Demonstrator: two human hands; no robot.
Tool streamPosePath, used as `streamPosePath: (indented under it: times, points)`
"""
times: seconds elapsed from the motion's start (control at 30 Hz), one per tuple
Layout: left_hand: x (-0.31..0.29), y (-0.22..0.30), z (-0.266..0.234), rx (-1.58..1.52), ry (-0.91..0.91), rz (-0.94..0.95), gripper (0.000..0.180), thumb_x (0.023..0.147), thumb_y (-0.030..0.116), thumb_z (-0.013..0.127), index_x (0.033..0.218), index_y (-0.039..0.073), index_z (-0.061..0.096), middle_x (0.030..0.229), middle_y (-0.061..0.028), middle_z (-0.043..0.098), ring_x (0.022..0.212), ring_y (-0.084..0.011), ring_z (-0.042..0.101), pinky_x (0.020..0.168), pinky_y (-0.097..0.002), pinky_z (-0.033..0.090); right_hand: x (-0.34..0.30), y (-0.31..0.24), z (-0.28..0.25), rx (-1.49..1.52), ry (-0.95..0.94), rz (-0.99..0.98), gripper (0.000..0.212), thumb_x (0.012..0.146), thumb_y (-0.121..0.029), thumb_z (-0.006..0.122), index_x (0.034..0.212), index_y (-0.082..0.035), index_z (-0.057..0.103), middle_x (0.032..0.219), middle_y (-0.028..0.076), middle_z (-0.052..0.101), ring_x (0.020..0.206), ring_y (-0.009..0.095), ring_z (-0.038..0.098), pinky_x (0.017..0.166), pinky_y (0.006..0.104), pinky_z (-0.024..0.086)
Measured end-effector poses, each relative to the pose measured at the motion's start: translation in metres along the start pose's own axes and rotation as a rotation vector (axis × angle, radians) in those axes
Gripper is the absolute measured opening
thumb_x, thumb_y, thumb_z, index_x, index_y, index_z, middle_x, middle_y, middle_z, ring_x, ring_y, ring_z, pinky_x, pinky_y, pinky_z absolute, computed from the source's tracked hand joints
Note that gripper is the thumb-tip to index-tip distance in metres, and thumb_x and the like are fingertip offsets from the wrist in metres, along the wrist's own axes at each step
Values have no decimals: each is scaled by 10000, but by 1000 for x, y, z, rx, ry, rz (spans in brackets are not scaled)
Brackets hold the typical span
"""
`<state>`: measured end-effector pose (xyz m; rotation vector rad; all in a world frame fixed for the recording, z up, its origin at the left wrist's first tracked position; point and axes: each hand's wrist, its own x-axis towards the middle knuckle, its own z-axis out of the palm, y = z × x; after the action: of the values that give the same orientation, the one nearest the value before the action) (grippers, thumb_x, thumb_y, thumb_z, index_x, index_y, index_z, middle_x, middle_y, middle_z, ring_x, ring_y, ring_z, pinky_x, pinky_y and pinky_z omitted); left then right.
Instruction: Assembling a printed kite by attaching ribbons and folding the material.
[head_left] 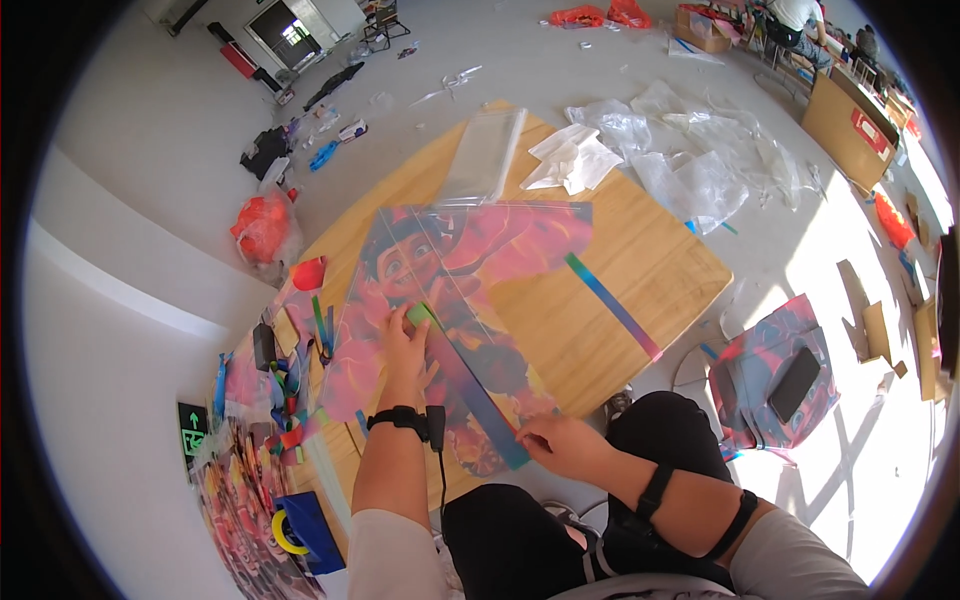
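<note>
A printed sheet [400,235] with a cartoon figure in pinks, reds and dark tones lies on the wooden table [660,240]. Across it, slanting down toward me, runs a flat strip [470,385] that fades from green through purple to blue. My left hand [403,345] rests on the sheet at the strip's green end, its fingers stretched and the thumb apart. At the strip's lower blue end, my right hand [565,445] is closed, thumb and forefinger pinched at its edge. A second rainbow strip [612,305] lies on bare wood to the right.
Clear plastic sleeves [482,155] and crumpled white plastic [572,160] lie at the table's far edge. Ribbons and small items [285,370] crowd its left side, near yellow tape [290,533]. A phone [795,384] sits on printed bags at right. Plastic film [690,160] covers some floor.
</note>
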<state>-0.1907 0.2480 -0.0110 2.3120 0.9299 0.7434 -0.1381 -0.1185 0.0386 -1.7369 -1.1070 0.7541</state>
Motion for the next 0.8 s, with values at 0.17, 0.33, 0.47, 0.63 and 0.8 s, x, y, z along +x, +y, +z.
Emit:
streamPosePath:
  times: [0.17, 0.33, 0.47, 0.63, 0.8]
  points:
    - [19, 7, 6, -70, -69, -102, 327, 892, 160, 797, 1180, 51, 687, 1114, -73, 492, 848, -175, 547, 761, -332, 541, -3, 8, -14, 72, 54, -19, 135, 910, -90, 621, 1013, -43, 694, 960, 164, 706, 865, 365, 687, 756, 428, 549]
    - [25, -15, -1, -93, -36, -92, 292, 912, 256, 795, 1051, 14, 711, 994, -37, 516, 840, -139, 518, 728, -290, 472, -1, 9, -10, 84, 64, -25, 145, 917, -94, 615, 1027, -40, 693, 955, 168, 703, 876, 380, 683, 773, 440, 551]
    - [27, -12, 2, -209, -44, -124, 278, 909, 255, 796, 976, 1, 706, 931, -39, 544, 812, -151, 522, 717, -313, 451, -3, 12, -9, -11, 73, -60, 158, 932, -132, 617, 1056, -78, 699, 989, 135, 709, 877, 357, 690, 762, 438, 563]
    - [30, -8, 4, -243, -58, -125, 292, 933, 283, 778, 934, 1, 701, 837, -13, 548, 737, -121, 510, 689, -290, 441, -7, 3, -7, -250, -20, -134, 254, 921, -187, 635, 1166, -167, 699, 980, 67, 687, 855, 291, 705, 702, 408, 586]
    - [33, -12, 12, -273, -7, -139, 298, 958, 307, 755, 929, 16, 699, 811, -2, 591, 713, -96, 526, 665, -270, 433, -11, 3, 2, -497, -55, -170, 426, 877, -142, 635, 1297, -205, 673, 899, 33, 630, 788, 250, 692, 659, 395, 586]
